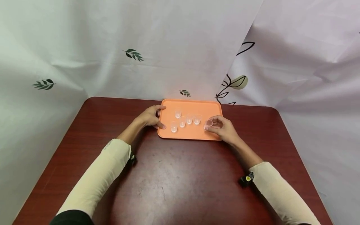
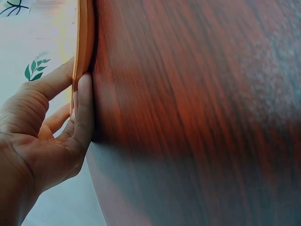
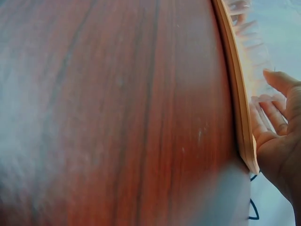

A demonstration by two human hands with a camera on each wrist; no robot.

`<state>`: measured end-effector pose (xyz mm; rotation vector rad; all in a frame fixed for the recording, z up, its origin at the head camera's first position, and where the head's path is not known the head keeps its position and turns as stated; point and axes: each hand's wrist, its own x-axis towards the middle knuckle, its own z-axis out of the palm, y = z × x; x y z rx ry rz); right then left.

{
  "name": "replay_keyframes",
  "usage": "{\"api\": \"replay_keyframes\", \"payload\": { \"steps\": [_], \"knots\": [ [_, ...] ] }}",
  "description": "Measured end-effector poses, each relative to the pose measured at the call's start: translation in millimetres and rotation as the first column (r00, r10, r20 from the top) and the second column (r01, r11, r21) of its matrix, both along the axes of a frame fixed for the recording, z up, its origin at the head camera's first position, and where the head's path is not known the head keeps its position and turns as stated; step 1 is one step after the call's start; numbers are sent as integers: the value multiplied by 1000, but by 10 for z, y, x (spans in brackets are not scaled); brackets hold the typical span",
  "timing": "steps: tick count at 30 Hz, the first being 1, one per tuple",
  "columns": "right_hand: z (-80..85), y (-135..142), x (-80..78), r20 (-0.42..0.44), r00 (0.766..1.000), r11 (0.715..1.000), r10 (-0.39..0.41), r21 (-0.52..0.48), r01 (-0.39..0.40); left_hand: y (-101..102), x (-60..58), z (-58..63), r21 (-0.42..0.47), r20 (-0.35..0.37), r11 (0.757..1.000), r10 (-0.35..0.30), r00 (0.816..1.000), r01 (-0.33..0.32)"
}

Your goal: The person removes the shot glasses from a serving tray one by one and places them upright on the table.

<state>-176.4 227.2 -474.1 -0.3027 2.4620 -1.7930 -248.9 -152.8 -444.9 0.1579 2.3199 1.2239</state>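
An orange tray [image 1: 191, 134] lies at the far side of the table. Its left edge is gripped by my left hand [image 1: 150, 117], thumb and index finger over the rim; the left wrist view shows that hand [image 2: 56, 122] against the tray's side [image 2: 84, 42]. Over the tray's right part, my right hand [image 1: 225, 129] holds a small clear plastic cup [image 1: 208, 123] between thumb and fingers. In the right wrist view the hand [image 3: 282, 117] is partly cut off. Several similar clear cups [image 1: 174, 127] stand upright on the tray's left and middle.
The dark red-brown wooden table [image 1: 174, 181] extends toward me. White cloth [image 1: 174, 47] with leaf prints hangs behind the tray and at both sides. Each forearm wears a pale sleeve [image 1: 97, 175] with a small black device near the wrist.
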Motion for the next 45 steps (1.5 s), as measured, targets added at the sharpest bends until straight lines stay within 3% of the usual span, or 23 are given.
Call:
{"api": "replay_keyframes", "payload": {
  "steps": [11,26,34,45],
  "knots": [
    [84,204,-81,-36,997,997,-68,-25,67,10,-22,0,2,9,1000,13,1000,-13],
    [197,482,-317,-130,972,980,-194,-72,186,-23,-28,-13,17,9,1000,9,1000,-10],
    [176,607,-434,-116,956,963,-269,-69,262,8,-25,-15,6,16,1000,-7,1000,7],
    [138,680,-607,-89,951,955,-296,-50,293,7,-30,-10,13,10,1000,-2,1000,2]
  ]
}}
